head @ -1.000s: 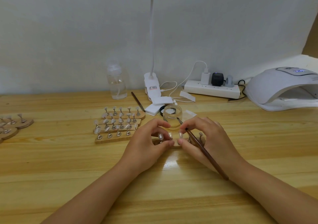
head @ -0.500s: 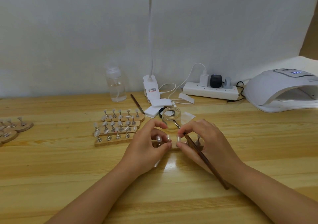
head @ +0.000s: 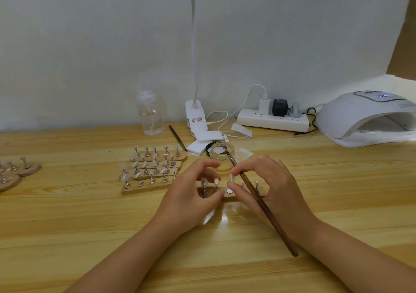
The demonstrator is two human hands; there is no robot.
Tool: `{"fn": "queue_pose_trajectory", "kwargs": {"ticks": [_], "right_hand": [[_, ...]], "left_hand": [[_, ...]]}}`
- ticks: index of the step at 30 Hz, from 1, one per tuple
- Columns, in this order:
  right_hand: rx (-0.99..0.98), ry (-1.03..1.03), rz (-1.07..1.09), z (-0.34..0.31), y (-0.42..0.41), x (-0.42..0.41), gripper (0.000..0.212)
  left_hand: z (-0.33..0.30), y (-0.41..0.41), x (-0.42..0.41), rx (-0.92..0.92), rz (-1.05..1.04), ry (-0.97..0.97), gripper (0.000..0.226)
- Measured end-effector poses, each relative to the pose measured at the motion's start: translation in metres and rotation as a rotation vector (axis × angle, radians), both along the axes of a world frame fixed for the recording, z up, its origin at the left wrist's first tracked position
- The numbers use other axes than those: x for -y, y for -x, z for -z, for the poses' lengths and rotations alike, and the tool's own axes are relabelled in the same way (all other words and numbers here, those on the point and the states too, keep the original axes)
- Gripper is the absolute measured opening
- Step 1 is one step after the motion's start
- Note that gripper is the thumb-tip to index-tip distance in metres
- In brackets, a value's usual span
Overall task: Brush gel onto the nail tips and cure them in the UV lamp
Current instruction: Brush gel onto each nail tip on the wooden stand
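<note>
A small wooden holder [head: 227, 197] with nail tips on metal stands lies at the table's middle. My left hand [head: 191, 193] grips its left end between thumb and fingers. My right hand [head: 270, 187] pinches one nail tip stand [head: 231, 178] lifted off the holder, and a long brown brush [head: 265, 209] lies across its fingers, bristles toward the open glass gel jar [head: 221, 158] just behind. The white UV lamp [head: 364, 119] stands at the far right with its opening facing me.
Three wooden holders [head: 153, 171] full of nail tips lie left of my hands, more round ones [head: 15, 171] at the left edge. Behind stand a clear bottle [head: 149, 115], a second brush [head: 177, 138], a clip lamp base [head: 195, 118], white pads [head: 202, 142] and a power strip [head: 272, 120].
My right hand has lifted one nail tip stand off the holder, baring a round magnet spot. The view has tilted up slightly; both hands stay in place.
</note>
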State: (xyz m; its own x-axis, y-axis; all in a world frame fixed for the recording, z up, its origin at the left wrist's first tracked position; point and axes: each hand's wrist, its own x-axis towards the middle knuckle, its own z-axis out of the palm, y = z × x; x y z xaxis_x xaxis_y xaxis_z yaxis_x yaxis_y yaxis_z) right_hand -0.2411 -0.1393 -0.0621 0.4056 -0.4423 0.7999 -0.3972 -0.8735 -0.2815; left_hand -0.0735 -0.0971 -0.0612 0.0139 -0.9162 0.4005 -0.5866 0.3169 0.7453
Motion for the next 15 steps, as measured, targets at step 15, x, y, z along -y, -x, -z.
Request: {"fn": "queue_pose_trajectory", "kwargs": {"ticks": [15], "right_hand": [[0.113, -0.043, -0.013, -0.005, -0.003, -0.0071, 0.026]], "left_hand": [[-0.0063, 0.0038, -0.0046, -0.042, 0.055, 0.28, 0.015]]}}
